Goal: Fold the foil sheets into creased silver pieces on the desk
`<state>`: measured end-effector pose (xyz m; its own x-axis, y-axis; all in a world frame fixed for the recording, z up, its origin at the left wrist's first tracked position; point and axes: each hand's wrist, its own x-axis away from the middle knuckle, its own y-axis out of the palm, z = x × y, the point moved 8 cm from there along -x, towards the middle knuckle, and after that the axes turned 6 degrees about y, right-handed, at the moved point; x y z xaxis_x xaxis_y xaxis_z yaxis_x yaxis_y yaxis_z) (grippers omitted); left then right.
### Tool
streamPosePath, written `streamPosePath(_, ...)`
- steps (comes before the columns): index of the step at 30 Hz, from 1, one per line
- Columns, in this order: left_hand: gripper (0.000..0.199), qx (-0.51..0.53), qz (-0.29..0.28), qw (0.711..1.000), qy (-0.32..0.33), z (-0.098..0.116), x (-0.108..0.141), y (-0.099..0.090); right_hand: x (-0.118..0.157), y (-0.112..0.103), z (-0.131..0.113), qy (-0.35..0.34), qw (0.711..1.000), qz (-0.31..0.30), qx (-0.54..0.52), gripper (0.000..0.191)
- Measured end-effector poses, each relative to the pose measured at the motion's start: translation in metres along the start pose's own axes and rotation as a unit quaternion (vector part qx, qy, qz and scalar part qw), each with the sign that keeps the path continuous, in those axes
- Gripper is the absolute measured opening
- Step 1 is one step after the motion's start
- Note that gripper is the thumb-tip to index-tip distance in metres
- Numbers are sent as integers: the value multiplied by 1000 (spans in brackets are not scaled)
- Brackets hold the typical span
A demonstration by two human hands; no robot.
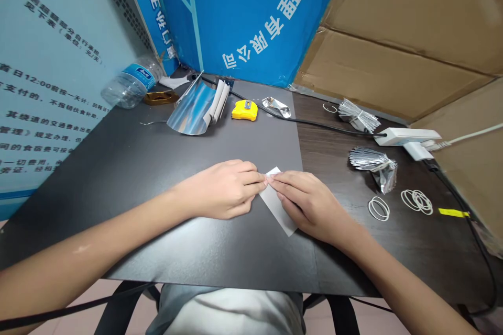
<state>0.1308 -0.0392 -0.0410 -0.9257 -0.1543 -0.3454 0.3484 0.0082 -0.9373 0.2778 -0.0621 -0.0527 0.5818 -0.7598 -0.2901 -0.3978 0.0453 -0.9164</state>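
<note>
Tape measure (244, 110), cable (324, 125) beyond paper (276, 210)

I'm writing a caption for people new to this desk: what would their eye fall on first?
Probably the bright yellow tape measure, towards the far side of the dark desk, with the large blue panel bearing white characters behind it. Nearer, in the middle, the left hand and right hand meet fingertip to fingertip at a small white sheet.
</note>
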Motion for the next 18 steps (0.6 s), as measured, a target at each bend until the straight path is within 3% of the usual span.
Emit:
streamPosePath(14, 33, 30, -48, 997, -43, 0, 1, 2, 2, 5, 6, 14, 1000, -17, 1, 40)
streamPosePath(18, 32, 50, -32, 997, -43, -1, 1, -1, 2, 5, 7, 20, 1000, -19, -10, 42)
